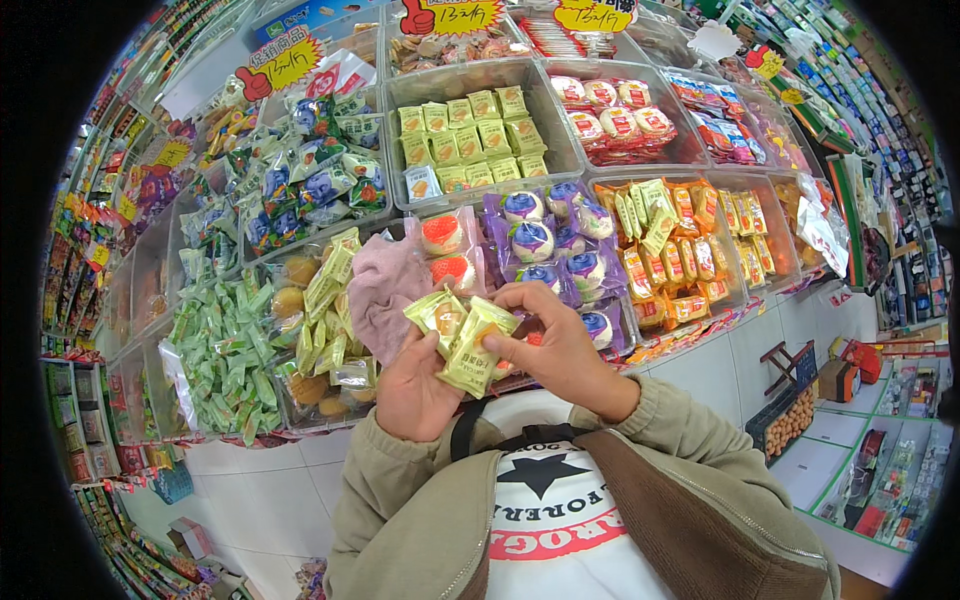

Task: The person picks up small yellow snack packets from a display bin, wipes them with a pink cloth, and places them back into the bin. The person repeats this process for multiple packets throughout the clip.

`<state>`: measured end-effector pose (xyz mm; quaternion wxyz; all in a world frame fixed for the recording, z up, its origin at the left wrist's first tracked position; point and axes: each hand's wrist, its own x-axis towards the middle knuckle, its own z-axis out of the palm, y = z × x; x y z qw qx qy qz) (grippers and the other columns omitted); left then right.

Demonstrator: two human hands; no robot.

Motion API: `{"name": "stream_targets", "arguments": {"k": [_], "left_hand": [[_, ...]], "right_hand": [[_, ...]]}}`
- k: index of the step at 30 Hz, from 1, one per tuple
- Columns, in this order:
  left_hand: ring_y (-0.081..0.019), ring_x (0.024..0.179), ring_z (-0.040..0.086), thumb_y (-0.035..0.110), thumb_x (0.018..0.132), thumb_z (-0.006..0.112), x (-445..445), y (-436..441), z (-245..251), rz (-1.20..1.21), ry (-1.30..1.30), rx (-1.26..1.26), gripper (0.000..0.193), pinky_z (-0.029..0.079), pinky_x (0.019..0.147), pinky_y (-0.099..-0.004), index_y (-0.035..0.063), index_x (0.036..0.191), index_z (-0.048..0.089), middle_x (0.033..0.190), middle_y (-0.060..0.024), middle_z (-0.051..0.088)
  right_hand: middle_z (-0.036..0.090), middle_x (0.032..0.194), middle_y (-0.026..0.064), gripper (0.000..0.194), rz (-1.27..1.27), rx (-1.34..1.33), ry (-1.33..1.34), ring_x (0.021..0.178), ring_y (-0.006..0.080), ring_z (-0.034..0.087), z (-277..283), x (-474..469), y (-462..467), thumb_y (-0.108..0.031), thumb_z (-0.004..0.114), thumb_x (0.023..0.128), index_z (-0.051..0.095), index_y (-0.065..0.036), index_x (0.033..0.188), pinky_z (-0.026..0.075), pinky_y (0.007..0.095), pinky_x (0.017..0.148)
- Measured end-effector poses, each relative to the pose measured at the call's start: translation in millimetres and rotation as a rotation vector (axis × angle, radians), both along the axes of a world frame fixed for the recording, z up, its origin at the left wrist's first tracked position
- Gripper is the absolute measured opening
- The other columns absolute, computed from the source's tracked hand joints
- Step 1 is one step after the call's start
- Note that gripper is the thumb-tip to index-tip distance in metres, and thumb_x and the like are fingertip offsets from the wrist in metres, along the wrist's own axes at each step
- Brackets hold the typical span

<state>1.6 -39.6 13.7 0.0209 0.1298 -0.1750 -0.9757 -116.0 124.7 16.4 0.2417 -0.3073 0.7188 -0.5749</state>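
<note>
Two small yellow-green wrapped cakes are between my hands in front of my chest. My left hand [420, 382], palm up, has its thumb against the left wrapped cake [442, 316]. With thumb and fingers, my right hand [559, 349] grips the upper part of the right wrapped cake [472, 356], which overlaps the other and rests on my left fingers. Behind my left hand, a crumpled mauve cloth [386, 289] lies over the goods. Strawberry-topped packaged cakes [442, 236] and purple blueberry-topped packs [532, 241] are just beyond my hands. Similar yellow-green packets [322, 322] lie in a heap to the left.
A clear bin [487, 196] holds rows of light-green packets beyond my hands. Green sticks [225, 360] fill a bin at left, orange packets [679, 262] one at right. Price signs [281, 64] stand along the back. A crate of eggs [787, 427] is at lower right.
</note>
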Motion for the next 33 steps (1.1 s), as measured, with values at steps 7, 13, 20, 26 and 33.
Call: {"name": "stream_targets", "arguments": {"k": [7, 13, 20, 26, 33], "left_hand": [[-0.0352, 0.144, 0.043, 0.018, 0.107, 0.038, 3, -5, 10, -0.010, 0.019, -0.078, 0.057, 0.046, 0.113, -0.0538, 0.0150, 0.161, 0.020, 0.157, -0.0173, 0.040], [-0.0392, 0.147, 0.037, 0.027, 0.106, 0.036, 9, -10, 5, 0.014, 0.082, 0.026, 0.059, 0.046, 0.113, -0.0524, 0.0051, 0.159, 0.023, 0.159, -0.0250, 0.035], [-0.0413, 0.142, 0.044, 0.031, 0.108, 0.031, 8, -7, 2, -0.022, 0.009, -0.020, 0.056, 0.049, 0.110, -0.0496, 0.0002, 0.154, 0.029, 0.154, -0.0262, 0.041], [-0.0423, 0.131, 0.055, 0.031, 0.110, 0.034, 10, -7, -8, -0.040, -0.059, -0.083, 0.055, 0.063, 0.090, -0.0443, -0.0008, 0.155, 0.028, 0.148, -0.0252, 0.047], [-0.0284, 0.105, 0.070, 0.030, 0.108, 0.045, 10, -3, -1, -0.229, -0.220, -0.460, 0.053, 0.064, 0.072, -0.0340, 0.0011, 0.152, 0.037, 0.131, -0.0156, 0.062]], "right_hand": [[0.067, 0.107, 0.0046, 0.020, -0.097, -0.224, -0.485, 0.098, 0.0102, 0.065, 0, -11, 6, -0.005, 0.066, 0.098, 0.057, -0.003, 0.115, 0.053, 0.0254, 0.086], [0.068, 0.107, 0.0030, 0.017, -0.281, -0.293, -0.567, 0.093, 0.0091, 0.066, 10, -27, 21, -0.010, 0.066, 0.099, 0.058, -0.007, 0.114, 0.053, 0.0260, 0.079], [0.069, 0.108, 0.0044, 0.020, -0.262, -0.320, -0.585, 0.098, 0.0115, 0.068, 8, -23, 21, -0.011, 0.065, 0.100, 0.057, -0.005, 0.117, 0.056, 0.0277, 0.080], [0.068, 0.111, 0.0068, 0.022, -0.236, -0.291, -0.596, 0.100, 0.0126, 0.069, 7, -21, 22, -0.011, 0.064, 0.100, 0.056, -0.004, 0.119, 0.057, 0.0279, 0.081], [0.067, 0.102, 0.0022, 0.017, -0.114, -0.274, -0.623, 0.091, 0.0085, 0.065, 7, -15, 20, -0.012, 0.066, 0.099, 0.060, -0.005, 0.113, 0.054, 0.0247, 0.077]]}}
